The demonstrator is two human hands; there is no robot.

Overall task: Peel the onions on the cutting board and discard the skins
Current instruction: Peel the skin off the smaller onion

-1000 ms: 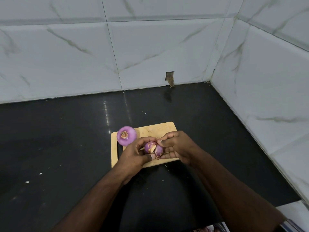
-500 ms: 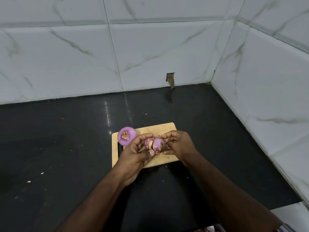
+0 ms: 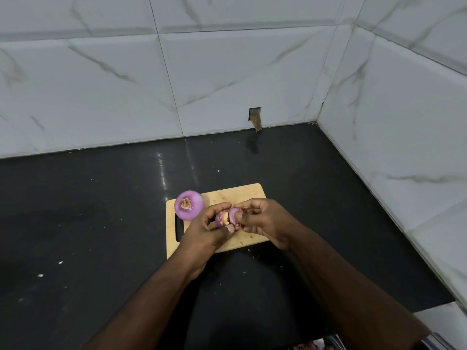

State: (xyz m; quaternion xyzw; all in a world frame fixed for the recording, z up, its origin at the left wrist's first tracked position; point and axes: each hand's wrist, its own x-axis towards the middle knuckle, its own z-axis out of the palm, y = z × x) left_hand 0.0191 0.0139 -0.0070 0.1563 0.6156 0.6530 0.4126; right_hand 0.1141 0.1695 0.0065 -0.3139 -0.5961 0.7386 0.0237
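Observation:
A small purple onion [image 3: 227, 218] with a pale root end is held above the wooden cutting board [image 3: 235, 193]. My left hand [image 3: 206, 229] grips it from the left, thumb under it. My right hand [image 3: 265, 221] pinches the skin on the onion's right side; brownish skin bits show between its fingers. A larger peeled purple onion [image 3: 189, 208] sits on the board's far left corner, root end towards me.
The board lies on a black countertop [image 3: 101, 223] with a few pale crumbs. White marble-look tiled walls [image 3: 227, 72] close the back and right. A small hole [image 3: 255, 117] is in the back wall. A container's rim with purple skins [image 3: 313, 346] shows at the bottom edge.
The small onion has been turned between my hands, and my right hand's fingers have shifted on its right side, pulling at the skin. The large onion has not moved.

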